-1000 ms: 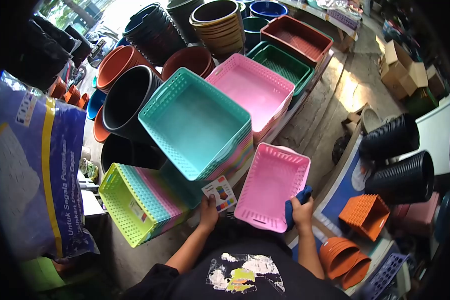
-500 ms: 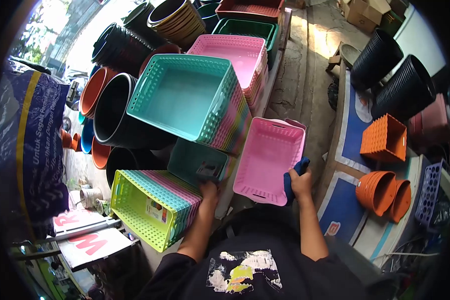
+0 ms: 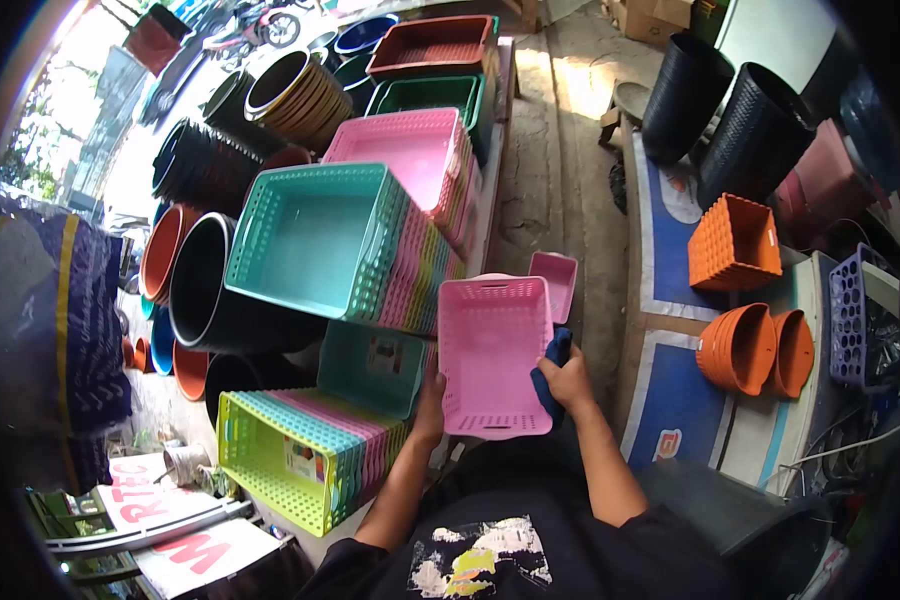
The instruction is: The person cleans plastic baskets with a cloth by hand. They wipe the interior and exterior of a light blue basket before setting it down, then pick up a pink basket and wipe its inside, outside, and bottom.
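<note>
I hold a pink perforated basket in front of me, tilted so its open side faces up. My left hand grips its left edge. My right hand holds its right edge together with a dark blue cloth. A smaller pink basket sits just behind it. To the left lies a teal basket with a label, next to a stack of nested baskets with a lime one outermost.
A tilted stack topped by a teal basket and a pink stack stand behind. Black and terracotta tubs crowd the left. Orange basket, orange pots and black bins are on the right, past a concrete strip.
My left hand has left the label on the teal basket and taken the pink basket's left edge. The view has swung, and the pink basket sits closer to centre.
</note>
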Action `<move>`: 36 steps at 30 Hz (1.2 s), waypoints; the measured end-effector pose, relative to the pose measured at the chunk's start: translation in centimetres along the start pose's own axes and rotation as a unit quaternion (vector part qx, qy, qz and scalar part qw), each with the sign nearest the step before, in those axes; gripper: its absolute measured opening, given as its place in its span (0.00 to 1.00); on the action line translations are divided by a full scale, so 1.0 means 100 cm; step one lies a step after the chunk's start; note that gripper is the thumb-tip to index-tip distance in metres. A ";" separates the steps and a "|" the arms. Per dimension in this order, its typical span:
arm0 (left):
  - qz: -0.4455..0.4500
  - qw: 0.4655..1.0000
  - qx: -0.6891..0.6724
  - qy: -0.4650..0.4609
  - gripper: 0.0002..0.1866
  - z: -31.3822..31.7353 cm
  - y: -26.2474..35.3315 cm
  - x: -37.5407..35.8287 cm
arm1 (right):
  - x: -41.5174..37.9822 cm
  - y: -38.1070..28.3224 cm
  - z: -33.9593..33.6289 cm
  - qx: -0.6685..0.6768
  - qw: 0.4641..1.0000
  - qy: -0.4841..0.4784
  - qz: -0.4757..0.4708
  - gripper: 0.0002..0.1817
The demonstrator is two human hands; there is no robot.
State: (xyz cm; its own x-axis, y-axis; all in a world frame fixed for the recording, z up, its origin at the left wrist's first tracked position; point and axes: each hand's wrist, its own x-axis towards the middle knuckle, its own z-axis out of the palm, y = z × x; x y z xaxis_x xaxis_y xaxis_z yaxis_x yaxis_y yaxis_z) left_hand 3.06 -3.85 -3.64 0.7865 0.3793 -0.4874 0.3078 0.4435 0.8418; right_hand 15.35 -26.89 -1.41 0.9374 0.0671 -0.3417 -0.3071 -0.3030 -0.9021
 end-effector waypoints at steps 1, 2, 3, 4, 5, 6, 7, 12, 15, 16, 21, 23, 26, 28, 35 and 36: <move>-0.027 0.993 -0.090 -0.078 0.31 0.006 0.001 0.002 | 0.003 -0.010 -0.004 0.019 0.999 -0.025 -0.013 0.21; -0.022 0.992 -0.090 -0.088 0.31 0.007 0.006 0.004 | 0.005 -0.021 -0.012 0.024 0.999 -0.016 -0.029 0.20; -0.092 0.978 -0.109 -0.153 0.34 0.006 0.016 0.007 | 0.011 -0.027 -0.021 0.025 0.999 -0.007 -0.037 0.20; -0.162 0.955 -0.123 -0.217 0.38 0.010 0.025 0.011 | 0.018 -0.031 -0.031 0.026 0.998 -0.041 -0.033 0.19; -0.157 0.953 -0.120 -0.230 0.38 0.019 0.031 0.017 | 0.024 -0.036 -0.040 0.026 0.997 -0.073 -0.029 0.18; -0.149 0.955 -0.110 -0.231 0.39 0.030 0.038 0.023 | 0.027 -0.045 -0.046 0.035 0.996 -0.062 -0.049 0.16; -0.141 0.957 -0.101 -0.233 0.41 0.043 0.044 0.030 | 0.034 -0.052 -0.053 0.034 0.996 -0.051 -0.058 0.16; -0.028 0.958 -0.098 -0.269 0.41 0.117 0.081 0.070 | 0.064 -0.090 -0.087 0.125 0.990 -0.004 -0.066 0.18; 0.079 0.958 -0.074 -0.266 0.43 0.157 0.099 0.096 | 0.106 -0.079 -0.121 0.208 0.978 0.032 -0.019 0.32; 0.079 0.957 -0.072 -0.269 0.48 0.171 0.108 0.102 | 0.113 -0.098 -0.141 0.241 0.970 0.041 -0.012 0.32; 0.148 0.949 -0.050 -0.273 0.59 0.228 0.134 0.134 | 0.139 -0.168 -0.195 0.267 0.947 0.112 -0.137 0.30; 0.152 0.948 -0.045 -0.275 0.61 0.249 0.138 0.142 | 0.142 -0.198 -0.177 0.186 0.932 0.178 -0.255 0.30; 0.128 0.946 -0.073 -0.289 0.61 0.274 0.143 0.147 | 0.159 -0.210 -0.145 0.245 0.934 0.019 -0.259 0.24; 0.134 0.938 -0.097 -0.304 0.60 0.283 0.144 0.152 | 0.180 -0.217 -0.126 0.176 0.950 -0.010 -0.257 0.26; 0.093 0.944 -0.093 -0.304 0.58 0.279 0.154 0.166 | 0.211 -0.247 -0.116 -0.103 0.885 0.187 -0.414 0.33; 0.094 0.942 -0.083 -0.313 0.58 0.279 0.159 0.167 | 0.206 -0.253 -0.116 -0.132 0.873 0.169 -0.438 0.28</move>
State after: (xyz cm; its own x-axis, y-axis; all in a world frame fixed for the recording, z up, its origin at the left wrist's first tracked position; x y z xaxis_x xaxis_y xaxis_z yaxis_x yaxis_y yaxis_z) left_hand 36.03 -13.11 8.08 0.9962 -0.0655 -0.0581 0.0848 0.5562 0.8267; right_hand 44.36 -28.84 17.40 0.8020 0.1127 0.5866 0.5591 -0.4875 -0.6707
